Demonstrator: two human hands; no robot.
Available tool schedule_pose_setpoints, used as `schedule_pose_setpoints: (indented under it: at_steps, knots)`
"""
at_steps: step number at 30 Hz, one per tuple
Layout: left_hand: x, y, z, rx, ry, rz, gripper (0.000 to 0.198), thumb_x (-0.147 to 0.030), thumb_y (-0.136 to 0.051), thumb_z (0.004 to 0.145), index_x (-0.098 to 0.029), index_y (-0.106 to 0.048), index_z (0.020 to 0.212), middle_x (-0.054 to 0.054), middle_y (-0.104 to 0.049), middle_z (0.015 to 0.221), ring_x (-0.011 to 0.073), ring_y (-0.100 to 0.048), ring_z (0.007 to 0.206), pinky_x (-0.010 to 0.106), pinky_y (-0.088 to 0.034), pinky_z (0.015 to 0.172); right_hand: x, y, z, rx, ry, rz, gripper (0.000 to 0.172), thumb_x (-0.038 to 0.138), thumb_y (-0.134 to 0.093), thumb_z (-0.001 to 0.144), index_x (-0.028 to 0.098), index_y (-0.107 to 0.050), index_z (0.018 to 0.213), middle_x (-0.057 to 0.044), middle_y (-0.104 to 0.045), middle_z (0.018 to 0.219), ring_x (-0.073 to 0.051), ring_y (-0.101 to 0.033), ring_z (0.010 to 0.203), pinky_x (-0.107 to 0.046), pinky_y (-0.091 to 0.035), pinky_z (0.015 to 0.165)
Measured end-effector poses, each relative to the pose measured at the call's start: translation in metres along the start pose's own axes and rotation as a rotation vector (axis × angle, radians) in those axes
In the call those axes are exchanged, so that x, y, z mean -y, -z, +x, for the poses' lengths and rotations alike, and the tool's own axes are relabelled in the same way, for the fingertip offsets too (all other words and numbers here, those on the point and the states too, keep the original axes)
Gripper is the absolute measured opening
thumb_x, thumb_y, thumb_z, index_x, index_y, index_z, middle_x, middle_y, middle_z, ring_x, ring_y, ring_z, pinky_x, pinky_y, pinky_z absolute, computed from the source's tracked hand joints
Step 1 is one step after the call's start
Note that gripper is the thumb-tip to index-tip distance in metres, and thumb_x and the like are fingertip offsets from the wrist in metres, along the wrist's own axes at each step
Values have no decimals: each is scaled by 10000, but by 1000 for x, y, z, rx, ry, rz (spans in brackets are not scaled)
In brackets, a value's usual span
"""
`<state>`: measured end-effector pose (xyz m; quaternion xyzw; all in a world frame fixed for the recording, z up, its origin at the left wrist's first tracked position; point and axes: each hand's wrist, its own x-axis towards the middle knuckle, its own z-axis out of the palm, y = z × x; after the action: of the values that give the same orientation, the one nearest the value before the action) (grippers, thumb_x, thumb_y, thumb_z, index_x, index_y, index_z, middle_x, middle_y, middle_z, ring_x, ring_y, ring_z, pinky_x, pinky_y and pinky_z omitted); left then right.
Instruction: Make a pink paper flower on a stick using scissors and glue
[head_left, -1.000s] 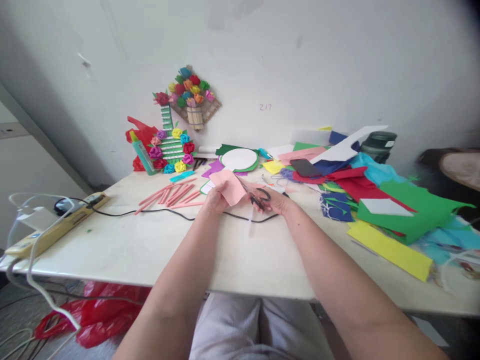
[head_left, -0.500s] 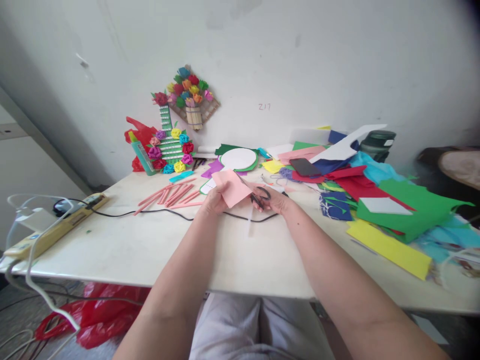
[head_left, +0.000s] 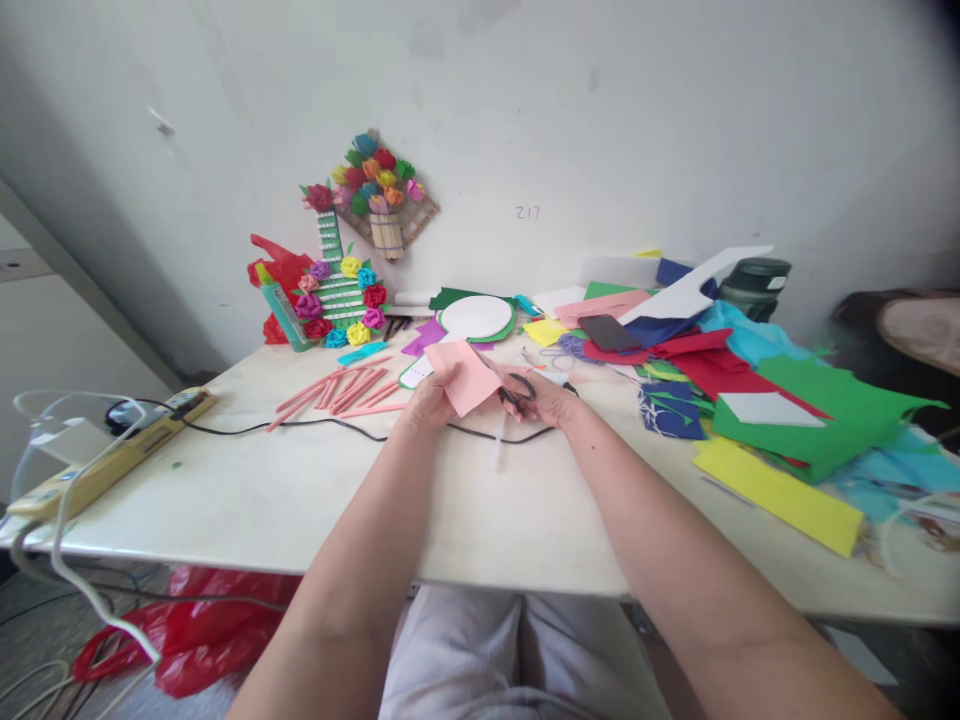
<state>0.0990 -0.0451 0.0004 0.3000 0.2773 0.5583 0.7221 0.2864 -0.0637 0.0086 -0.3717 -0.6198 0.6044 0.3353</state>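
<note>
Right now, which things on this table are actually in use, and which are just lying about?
In use: pink paper held in the left hand; scissors in the right hand.

Lying about: pink sticks, paper-flower crafts, coloured paper heap, yellow strip, dark phone, power strip, black cable.

My left hand [head_left: 426, 405] holds a pink paper [head_left: 469, 376] by its lower edge, above the white table [head_left: 300, 490]. My right hand [head_left: 547, 400] grips black scissors [head_left: 517, 392], and the blades touch the right side of the paper. A black cable [head_left: 315, 423] runs on the table under both hands. Pink sticks [head_left: 341, 388] lie near, to the left. Many coloured sheets [head_left: 810, 410] are piled on the right. Paper flowers [head_left: 341, 295] stand at the wall.
</note>
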Motion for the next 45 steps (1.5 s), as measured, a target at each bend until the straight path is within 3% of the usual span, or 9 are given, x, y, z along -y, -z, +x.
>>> schedule_pose_setpoints:
  at_steps: [10,18,24,28,38,45]
  knots:
    - [-2,0,1,-10,-11,-34,299,-112,-527,778,-54,-562,1069,126,-679,892,231,-643,889,385,-470,908,1,-2,1,-55,5,-26,400,527,-573,726,137,-563,813,25,-516,518,-50,-412,359,-163,-169,295]
    - [-2,3,3,11,-6,-57,206,-116,-534,772,-75,-587,967,106,-688,854,207,-653,833,379,-473,905,2,-6,3,-109,22,-49,364,498,-612,700,144,-584,782,42,-488,481,-53,-371,345,-187,-178,312]
    - [-3,7,3,26,-101,-107,186,-207,-592,739,-119,-612,902,74,-688,821,201,-650,782,380,-487,867,-6,-2,9,-73,52,-88,368,513,-615,690,158,-525,665,33,-510,479,-51,-388,343,-178,-218,312]
    - [-2,9,6,-20,-141,-77,188,-132,-640,685,-111,-613,869,58,-683,782,172,-644,710,340,-502,827,-8,0,9,-22,49,-125,397,534,-580,713,157,-496,620,21,-520,485,-54,-411,348,-178,-190,300]
    - [-2,4,2,-40,-77,-51,181,-68,-595,702,-117,-615,875,64,-688,771,190,-651,763,342,-507,834,-1,1,-1,74,74,-65,491,643,-562,662,176,-494,796,23,-540,524,-85,-455,378,-180,-192,305]
    - [-1,4,1,-46,-50,11,202,-95,-636,682,-118,-603,880,59,-682,754,172,-640,689,349,-507,821,-4,4,0,77,71,-33,465,604,-558,699,168,-517,856,32,-529,498,-81,-466,372,-165,-198,298]
